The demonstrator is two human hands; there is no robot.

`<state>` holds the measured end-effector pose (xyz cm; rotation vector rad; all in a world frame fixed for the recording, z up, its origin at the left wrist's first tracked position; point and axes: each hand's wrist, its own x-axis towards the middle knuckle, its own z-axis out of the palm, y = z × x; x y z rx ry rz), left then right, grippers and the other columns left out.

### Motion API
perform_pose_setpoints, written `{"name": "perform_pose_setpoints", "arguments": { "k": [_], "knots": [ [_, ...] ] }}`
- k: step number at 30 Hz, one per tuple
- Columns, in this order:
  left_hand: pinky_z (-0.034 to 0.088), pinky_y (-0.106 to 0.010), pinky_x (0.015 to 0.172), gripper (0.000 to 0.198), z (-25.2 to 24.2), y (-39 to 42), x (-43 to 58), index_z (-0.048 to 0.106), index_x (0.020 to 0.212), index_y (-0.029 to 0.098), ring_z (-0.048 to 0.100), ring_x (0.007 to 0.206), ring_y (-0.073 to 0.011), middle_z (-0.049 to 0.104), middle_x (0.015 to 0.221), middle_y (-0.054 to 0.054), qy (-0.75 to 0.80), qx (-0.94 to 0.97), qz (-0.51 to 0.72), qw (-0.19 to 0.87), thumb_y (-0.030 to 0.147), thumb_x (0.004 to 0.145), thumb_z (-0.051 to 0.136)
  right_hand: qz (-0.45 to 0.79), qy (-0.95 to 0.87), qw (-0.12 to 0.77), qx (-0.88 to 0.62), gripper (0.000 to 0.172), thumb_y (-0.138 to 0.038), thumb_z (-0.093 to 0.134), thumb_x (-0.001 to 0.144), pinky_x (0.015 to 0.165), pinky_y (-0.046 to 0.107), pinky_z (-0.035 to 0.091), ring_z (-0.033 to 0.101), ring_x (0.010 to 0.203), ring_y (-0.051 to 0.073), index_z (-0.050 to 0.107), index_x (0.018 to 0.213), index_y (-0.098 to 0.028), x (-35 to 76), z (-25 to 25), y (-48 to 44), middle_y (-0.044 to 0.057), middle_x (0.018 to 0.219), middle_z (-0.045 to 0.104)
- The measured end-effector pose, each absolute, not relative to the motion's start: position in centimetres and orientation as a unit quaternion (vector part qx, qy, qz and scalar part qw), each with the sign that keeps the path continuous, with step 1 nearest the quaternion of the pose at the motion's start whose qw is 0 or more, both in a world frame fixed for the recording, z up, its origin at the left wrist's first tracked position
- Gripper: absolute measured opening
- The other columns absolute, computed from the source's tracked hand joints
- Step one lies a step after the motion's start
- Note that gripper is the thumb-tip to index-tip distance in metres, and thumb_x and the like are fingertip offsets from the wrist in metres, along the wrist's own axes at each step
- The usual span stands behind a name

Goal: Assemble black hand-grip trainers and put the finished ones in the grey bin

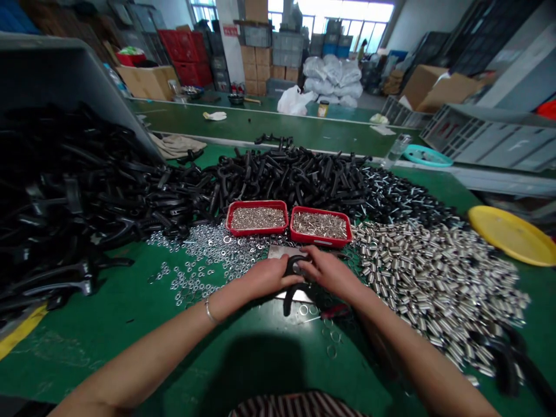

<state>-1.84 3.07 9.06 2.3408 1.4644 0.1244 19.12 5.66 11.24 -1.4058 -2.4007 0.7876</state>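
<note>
Both of my hands meet over a black plastic handle part (294, 288) at the middle of the green table (130, 313). My left hand (264, 278) grips the part from the left with its fingers curled round it. My right hand (328, 272) closes on its top end from the right, fingertips pinched at the ring-shaped head. A small metal plate (280, 251) lies just behind the hands. Loose silver washers (204, 260) spread to the left, and two red trays (257, 218) (320, 225) of small metal pieces stand just beyond.
A big heap of black handle parts (87, 191) fills the left and back of the table. Silver metal sleeves (434, 272) cover the right side. A yellow plate (512, 234) sits at the far right, a grey bin (52, 69) at the left, boxes and crates behind.
</note>
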Motion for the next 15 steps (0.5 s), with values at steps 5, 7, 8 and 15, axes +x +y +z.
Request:
{"name": "perform_pose_setpoints", "arguments": {
  "k": [5, 7, 8, 15],
  "knots": [
    [0.050, -0.036, 0.071, 0.040, 10.8, 7.4, -1.8, 0.069, 0.090, 0.012, 0.069, 0.081, -0.0272, 0.072, 0.086, -0.014, 0.479, 0.877, 0.027, 0.006, 0.048, 0.096, 0.052, 0.024, -0.860, 0.102, -0.500, 0.023, -0.029, 0.053, 0.098, 0.088, 0.035, 0.044, 0.056, 0.105, 0.026, 0.074, 0.098, -0.019, 21.3, 12.0, 13.1, 0.012, 0.107, 0.067],
    [0.049, -0.035, 0.076, 0.030, 12.0, 9.7, -0.6, 0.070, 0.096, 0.012, 0.069, 0.085, -0.0251, 0.072, 0.090, -0.013, 0.471, 0.879, 0.067, -0.025, 0.035, 0.098, 0.051, -0.012, -0.878, 0.042, -0.477, 0.022, -0.030, 0.056, 0.096, 0.083, 0.034, 0.045, 0.054, 0.104, 0.027, 0.075, 0.100, -0.020, 21.5, 12.1, 15.2, 0.013, 0.108, 0.066],
    [0.049, -0.034, 0.077, 0.026, 12.4, 11.0, 0.2, 0.070, 0.099, 0.013, 0.068, 0.087, -0.0238, 0.072, 0.092, -0.013, 0.467, 0.880, 0.078, -0.032, 0.029, 0.098, 0.050, -0.018, -0.887, 0.015, -0.462, 0.021, -0.030, 0.058, 0.094, 0.081, 0.033, 0.045, 0.054, 0.103, 0.027, 0.075, 0.102, -0.021, 21.4, 12.1, 16.0, 0.012, 0.108, 0.066],
    [0.043, -0.039, 0.090, 0.023, 11.2, 17.2, 3.9, 0.073, 0.096, 0.009, 0.066, 0.101, -0.0275, 0.073, 0.102, -0.017, 0.488, 0.873, 0.002, -0.011, 0.013, 0.094, 0.051, -0.015, -0.917, -0.033, -0.397, 0.019, -0.020, 0.055, 0.094, 0.077, 0.030, 0.045, 0.059, 0.098, 0.025, 0.071, 0.102, -0.017, 20.3, 10.9, 18.0, 0.014, 0.104, 0.068]
  ]
}}
